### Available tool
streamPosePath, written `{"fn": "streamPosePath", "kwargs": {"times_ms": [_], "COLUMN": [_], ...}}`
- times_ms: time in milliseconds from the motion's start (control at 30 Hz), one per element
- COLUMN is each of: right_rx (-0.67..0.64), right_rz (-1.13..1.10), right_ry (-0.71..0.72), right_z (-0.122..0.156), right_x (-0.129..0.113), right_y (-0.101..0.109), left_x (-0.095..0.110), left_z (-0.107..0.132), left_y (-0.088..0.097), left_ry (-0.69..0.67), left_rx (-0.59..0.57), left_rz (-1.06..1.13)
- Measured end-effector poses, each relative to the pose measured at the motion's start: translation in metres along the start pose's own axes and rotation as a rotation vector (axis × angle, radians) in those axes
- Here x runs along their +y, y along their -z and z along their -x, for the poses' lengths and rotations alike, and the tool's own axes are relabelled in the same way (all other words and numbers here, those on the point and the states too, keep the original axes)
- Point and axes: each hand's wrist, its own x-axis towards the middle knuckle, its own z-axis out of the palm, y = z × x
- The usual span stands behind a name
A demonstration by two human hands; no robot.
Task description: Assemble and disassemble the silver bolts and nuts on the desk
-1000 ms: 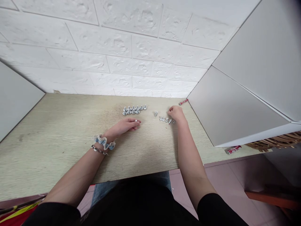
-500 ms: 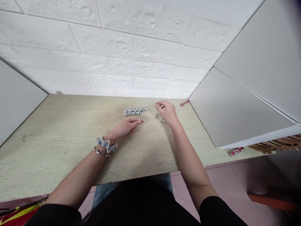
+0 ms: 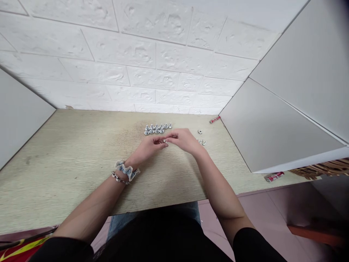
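My left hand (image 3: 149, 148) is closed in a pinch on a small silvery bolt (image 3: 165, 141), mostly hidden by the fingers. Fingertips of my right hand (image 3: 183, 140) meet it at the same spot, also pinched; what they hold, if anything, is hidden. Just behind the hands, several bolts (image 3: 156, 128) with wide washers or nuts on them stand upright in two rows on the wooden tabletop (image 3: 89, 156). To the right of my right hand lie a loose nut (image 3: 200, 131) and a few loose bolts (image 3: 203, 143), partly covered by the wrist.
A red battery (image 3: 215, 119) lies by the right panel (image 3: 286, 127), and another red battery (image 3: 274, 177) near the table's front right edge. A white brick-patterned wall (image 3: 141, 54) closes off the back. A grey panel (image 3: 21, 116) stands at left.
My right hand has moved left from the loose nuts and bolts to meet my left hand's fingertips. One nut now shows at the right where the hand was.
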Motion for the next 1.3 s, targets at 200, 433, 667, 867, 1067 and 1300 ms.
{"fn": "streamPosePath", "kwargs": {"times_ms": [200, 433, 667, 867, 1067, 1300], "right_rx": [0.296, 0.321, 0.242, 0.160, 0.142, 0.451], "right_rz": [0.208, 0.480, 0.463, 0.529, 0.480, 0.616], "right_ry": [-0.291, -0.537, -0.491, -0.464, -0.490, -0.608], "right_z": [0.025, 0.080, 0.082, 0.075, 0.076, 0.067], "right_x": [0.030, 0.080, 0.091, 0.086, 0.081, 0.039], "right_y": [0.056, 0.075, 0.052, 0.048, 0.048, 0.049], "left_x": [0.004, 0.003, 0.006, 0.006, 0.008, -0.014], "left_z": [0.001, 0.004, 0.007, 0.007, 0.006, -0.007], "left_y": [0.000, -0.003, -0.004, -0.004, -0.001, 0.027], "left_ry": [0.074, -0.019, -0.153, -0.153, -0.102, -0.006], "left_rx": [0.092, 0.156, 0.124, 0.068, 0.117, 0.460], "left_rz": [-0.032, -0.232, -0.400, -0.423, -0.419, -0.469]}}
